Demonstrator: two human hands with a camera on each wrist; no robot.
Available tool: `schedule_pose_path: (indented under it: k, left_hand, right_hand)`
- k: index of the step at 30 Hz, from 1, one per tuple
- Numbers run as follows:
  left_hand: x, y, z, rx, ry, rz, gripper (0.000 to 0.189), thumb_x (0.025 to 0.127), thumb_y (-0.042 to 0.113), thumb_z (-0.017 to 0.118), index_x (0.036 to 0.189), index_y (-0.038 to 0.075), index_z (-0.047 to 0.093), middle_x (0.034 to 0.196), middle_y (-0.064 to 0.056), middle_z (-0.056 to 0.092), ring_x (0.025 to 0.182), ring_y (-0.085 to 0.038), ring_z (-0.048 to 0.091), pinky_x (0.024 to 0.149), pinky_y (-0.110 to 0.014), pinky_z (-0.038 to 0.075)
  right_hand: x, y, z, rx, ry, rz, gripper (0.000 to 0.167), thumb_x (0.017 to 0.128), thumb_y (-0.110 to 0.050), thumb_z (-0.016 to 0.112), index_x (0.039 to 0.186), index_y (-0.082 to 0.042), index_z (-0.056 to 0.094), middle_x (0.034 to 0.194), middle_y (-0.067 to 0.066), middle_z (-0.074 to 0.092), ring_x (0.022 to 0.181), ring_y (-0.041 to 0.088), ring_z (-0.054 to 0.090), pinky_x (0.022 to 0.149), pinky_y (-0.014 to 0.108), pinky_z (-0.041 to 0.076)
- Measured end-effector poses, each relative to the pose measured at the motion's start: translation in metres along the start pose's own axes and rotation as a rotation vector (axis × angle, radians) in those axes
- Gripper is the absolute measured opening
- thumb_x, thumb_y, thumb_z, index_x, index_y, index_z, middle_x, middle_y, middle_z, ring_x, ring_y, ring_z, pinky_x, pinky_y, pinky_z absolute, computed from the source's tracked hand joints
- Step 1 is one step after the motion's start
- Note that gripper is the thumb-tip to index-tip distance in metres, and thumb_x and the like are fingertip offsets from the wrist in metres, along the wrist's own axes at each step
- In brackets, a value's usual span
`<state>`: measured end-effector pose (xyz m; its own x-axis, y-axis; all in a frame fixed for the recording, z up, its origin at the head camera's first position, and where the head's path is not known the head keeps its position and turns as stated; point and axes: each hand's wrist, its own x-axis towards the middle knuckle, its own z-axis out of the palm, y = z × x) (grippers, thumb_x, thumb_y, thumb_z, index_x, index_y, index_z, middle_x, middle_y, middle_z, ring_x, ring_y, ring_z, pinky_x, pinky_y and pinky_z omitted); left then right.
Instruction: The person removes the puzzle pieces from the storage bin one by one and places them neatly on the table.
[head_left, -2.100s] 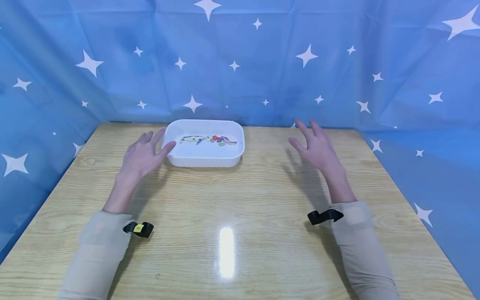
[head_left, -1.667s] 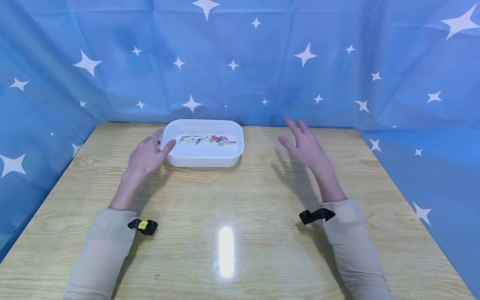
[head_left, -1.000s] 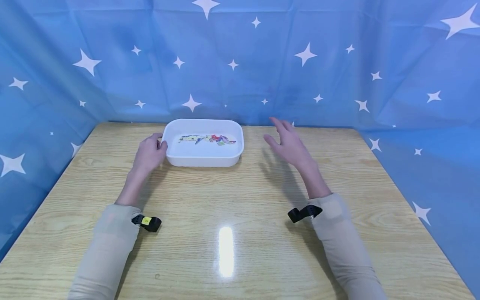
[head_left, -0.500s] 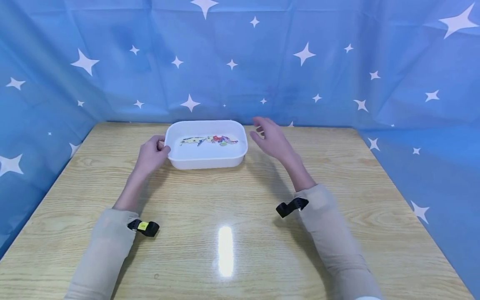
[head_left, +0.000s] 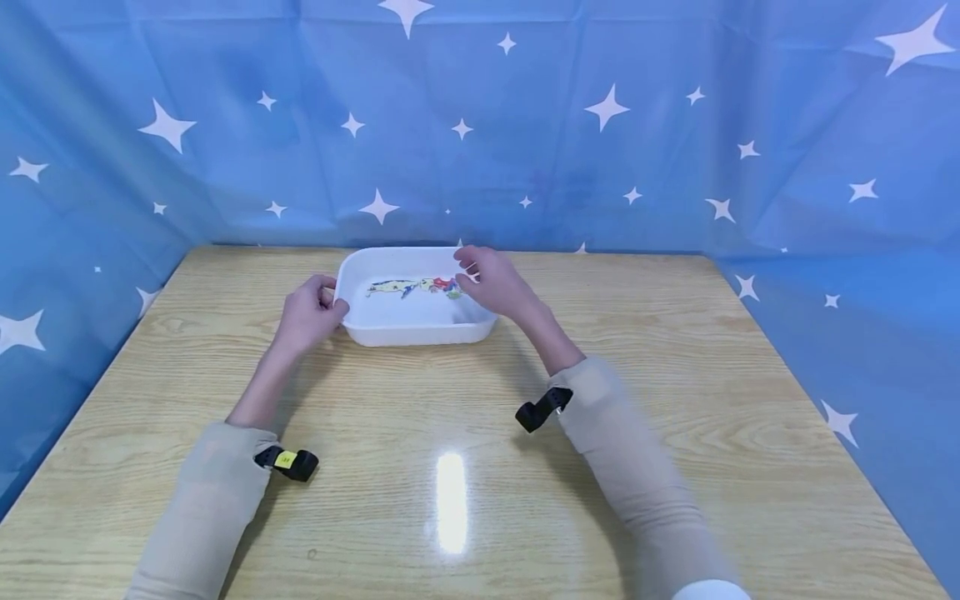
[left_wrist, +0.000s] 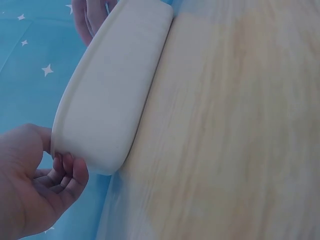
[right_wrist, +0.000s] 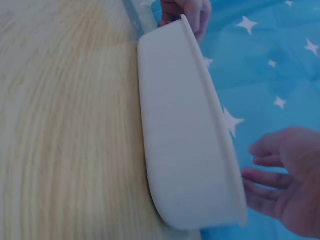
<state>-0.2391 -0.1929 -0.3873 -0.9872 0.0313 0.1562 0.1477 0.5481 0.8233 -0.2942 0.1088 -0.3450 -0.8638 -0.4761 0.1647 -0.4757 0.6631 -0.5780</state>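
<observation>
A white rectangular tray [head_left: 420, 336] with rounded corners stands near the table's far edge. On its floor lies a strip of flat multicoloured shapes [head_left: 393, 287], yellow, blue and red; whether they are loose or printed is too small to tell. My left hand [head_left: 306, 315] holds the tray's left end by the rim; in the left wrist view its fingers curl under the lip. My right hand [head_left: 498, 283] hovers over the tray's right part with loosely bent fingers and nothing between them. It hides the right end of the coloured strip.
The wood-grain table [head_left: 375, 467] reaches toward me, with a bright light reflection at its middle. A blue curtain [head_left: 480, 167] with white stars hangs right behind the far edge and along both sides. Black camera mounts [head_left: 543, 408] sit on both sleeves.
My left hand took hold of the tray's left rim, and the tray shifted slightly right and toward me. My right hand swept left from the table's right side to above the tray.
</observation>
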Motion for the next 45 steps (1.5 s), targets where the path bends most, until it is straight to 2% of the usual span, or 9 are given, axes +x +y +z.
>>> schedule_pose_path:
  k: [6,11,17,21,24,27,33,37,45]
  left_hand:
    - [-0.003,0.001,0.003,-0.016,-0.014,-0.005,0.041,0.091,0.001,0.053,0.128,-0.015,0.051,0.081,-0.015,0.058,0.068,-0.038,0.068,0.05,-0.02,0.055]
    - [-0.003,0.001,0.004,-0.008,-0.011,-0.011,0.04,0.091,0.001,0.054,0.128,-0.014,0.052,0.081,-0.015,0.058,0.067,-0.036,0.067,0.05,-0.02,0.055]
    - [-0.003,0.002,0.005,-0.003,-0.006,-0.021,0.039,0.091,0.002,0.054,0.127,-0.014,0.053,0.08,-0.015,0.058,0.063,-0.03,0.066,0.049,-0.021,0.054]
    - [-0.002,0.003,0.005,-0.017,-0.009,-0.023,0.04,0.091,0.002,0.055,0.127,-0.014,0.053,0.08,-0.015,0.058,0.064,-0.031,0.067,0.051,-0.023,0.057]
    - [-0.001,0.003,0.006,-0.029,-0.019,-0.028,0.041,0.091,0.002,0.055,0.128,-0.014,0.052,0.08,-0.014,0.059,0.064,-0.029,0.067,0.053,-0.025,0.059]
    - [-0.001,0.003,0.006,-0.028,-0.02,-0.036,0.04,0.091,0.002,0.055,0.128,-0.014,0.053,0.079,-0.014,0.058,0.063,-0.027,0.067,0.053,-0.025,0.059]
    - [-0.001,0.002,0.005,-0.016,-0.017,-0.039,0.041,0.09,0.002,0.055,0.128,-0.014,0.053,0.079,-0.014,0.059,0.063,-0.028,0.067,0.05,-0.021,0.056]
    - [-0.002,0.002,0.005,-0.009,-0.022,-0.048,0.041,0.091,0.003,0.055,0.129,-0.014,0.052,0.08,-0.015,0.059,0.064,-0.029,0.067,0.05,-0.021,0.055]
    - [-0.003,0.002,0.003,-0.01,-0.018,-0.049,0.041,0.091,0.003,0.055,0.128,-0.013,0.053,0.079,-0.013,0.058,0.066,-0.033,0.067,0.05,-0.022,0.054]
  right_hand:
    - [0.009,-0.002,0.016,-0.065,-0.038,0.071,0.039,0.097,-0.005,0.06,0.132,0.011,0.057,0.126,0.025,0.062,0.116,0.033,0.06,0.101,0.04,0.052]
    - [0.014,0.001,0.025,-0.184,-0.049,0.14,0.039,0.094,-0.002,0.06,0.131,0.011,0.058,0.127,0.023,0.063,0.112,0.031,0.062,0.101,0.038,0.053]
    - [0.017,-0.002,0.035,-0.288,-0.04,0.268,0.037,0.094,-0.002,0.062,0.13,0.007,0.059,0.123,0.019,0.066,0.104,0.026,0.064,0.1,0.036,0.053]
    - [0.018,-0.003,0.039,-0.326,-0.031,0.314,0.022,0.093,0.002,0.059,0.115,0.005,0.063,0.104,0.016,0.066,0.088,0.026,0.061,0.08,0.032,0.055]
    - [0.019,-0.003,0.041,-0.349,-0.04,0.342,0.014,0.092,0.005,0.056,0.103,0.003,0.063,0.092,0.014,0.063,0.079,0.025,0.056,0.065,0.031,0.049]
    - [0.019,-0.003,0.042,-0.366,-0.046,0.357,0.011,0.093,0.005,0.056,0.1,0.002,0.064,0.089,0.013,0.061,0.079,0.025,0.056,0.064,0.03,0.047]
    - [0.019,-0.004,0.043,-0.372,-0.065,0.358,0.008,0.091,0.003,0.058,0.087,-0.002,0.062,0.084,0.009,0.057,0.08,0.024,0.054,0.071,0.033,0.048]
    - [0.018,-0.004,0.042,-0.318,-0.065,0.355,0.01,0.089,-0.001,0.064,0.079,-0.003,0.063,0.079,0.007,0.057,0.076,0.023,0.052,0.069,0.032,0.044]
    - [0.015,-0.005,0.041,-0.146,-0.089,0.341,0.011,0.094,-0.011,0.067,0.091,-0.004,0.074,0.089,0.007,0.068,0.081,0.02,0.059,0.07,0.026,0.046]
